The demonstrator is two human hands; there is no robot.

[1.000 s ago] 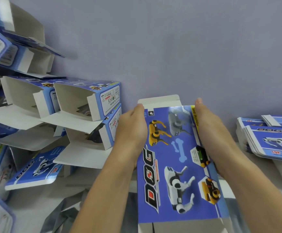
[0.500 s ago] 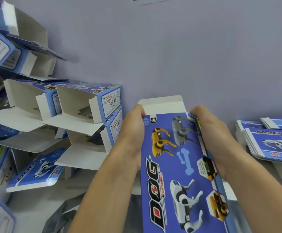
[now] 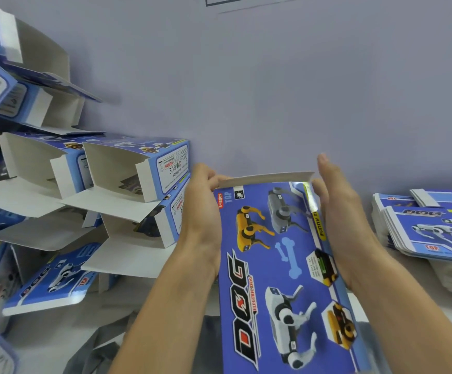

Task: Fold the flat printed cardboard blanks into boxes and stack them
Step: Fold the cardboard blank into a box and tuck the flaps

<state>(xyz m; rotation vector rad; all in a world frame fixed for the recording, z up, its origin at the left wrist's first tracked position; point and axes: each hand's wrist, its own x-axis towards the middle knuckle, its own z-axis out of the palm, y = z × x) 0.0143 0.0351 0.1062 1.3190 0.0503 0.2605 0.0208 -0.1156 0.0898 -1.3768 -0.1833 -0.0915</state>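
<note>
While my left hand (image 3: 202, 211) grips the box blank's (image 3: 281, 255) far-left corner and my right hand (image 3: 338, 211) presses flat-fingered on its right edge, between them over the desk, I judge it light, glossy, crease-prone: hold edges.

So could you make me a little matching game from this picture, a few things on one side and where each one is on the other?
Things:
1. box being folded
2. stack of flat blanks
3. folded open boxes
4. left hand

Places:
A. piled at the left against the wall
B. lying at the right edge
C. held between both hands in the middle
D. gripping the near box's left side by the white end flap

Pairs: 1-C, 2-B, 3-A, 4-D
</note>
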